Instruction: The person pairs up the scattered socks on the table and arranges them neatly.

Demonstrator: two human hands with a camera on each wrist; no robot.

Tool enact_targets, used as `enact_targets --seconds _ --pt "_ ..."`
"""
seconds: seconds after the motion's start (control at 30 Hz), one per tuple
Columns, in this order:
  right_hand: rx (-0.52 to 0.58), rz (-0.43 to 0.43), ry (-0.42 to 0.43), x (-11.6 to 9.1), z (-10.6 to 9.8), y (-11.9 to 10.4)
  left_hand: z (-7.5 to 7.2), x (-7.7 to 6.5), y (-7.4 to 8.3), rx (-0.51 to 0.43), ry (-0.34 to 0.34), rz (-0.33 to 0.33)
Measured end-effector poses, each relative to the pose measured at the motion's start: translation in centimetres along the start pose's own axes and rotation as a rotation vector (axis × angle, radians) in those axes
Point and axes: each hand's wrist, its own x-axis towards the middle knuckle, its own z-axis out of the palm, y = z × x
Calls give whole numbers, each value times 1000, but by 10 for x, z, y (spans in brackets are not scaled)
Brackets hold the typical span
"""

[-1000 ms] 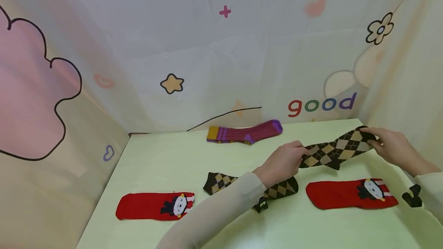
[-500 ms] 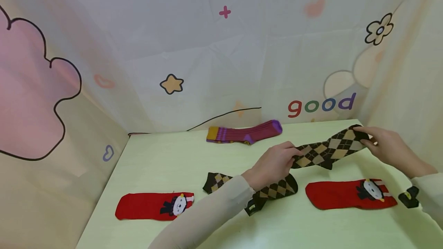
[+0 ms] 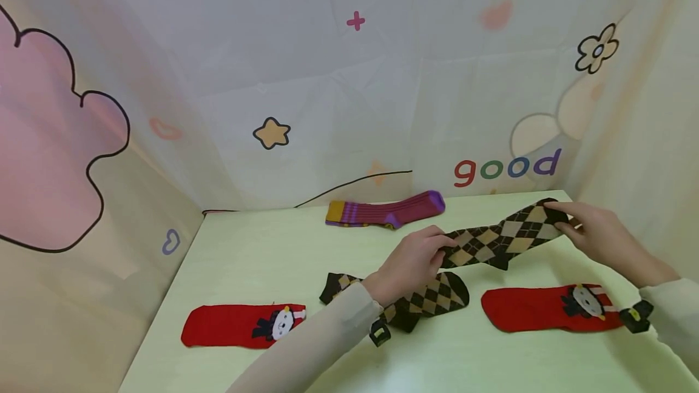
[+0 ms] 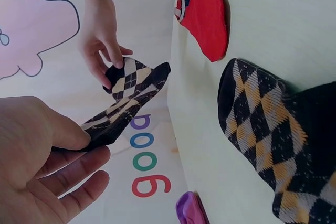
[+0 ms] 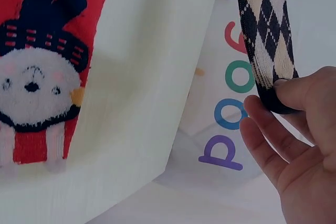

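Observation:
A black, beige and tan argyle sock is stretched between both hands above the table, slanting up to the right. My left hand pinches its left end between thumb and fingers. The other end, dark-tipped, is pinched by my right hand; in the right wrist view the thumb presses over it. Below the left forearm lies a second argyle sock, partly hidden by the sleeve in the head view. The left wrist view shows this lower sock flat on the table.
One red sock with a white animal face lies at left, partly behind the left sleeve. Its lookalike, another red sock, lies front right under the right hand. A purple sock with a mustard cuff rests at the table's back edge, before a printed curtain.
Both hands have moved left together, carrying the stretched argyle sock with them. The socks on the table have stayed where they were.

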Motion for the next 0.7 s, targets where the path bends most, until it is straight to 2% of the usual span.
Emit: enact_targets --seconds 0.47,0.7 --pt "24 -78 67 -2 5 -17 0 -25 -17 -148 100 -16" --pt "32 -95 97 -3 7 -27 -3 -34 -22 -158 115 -52"
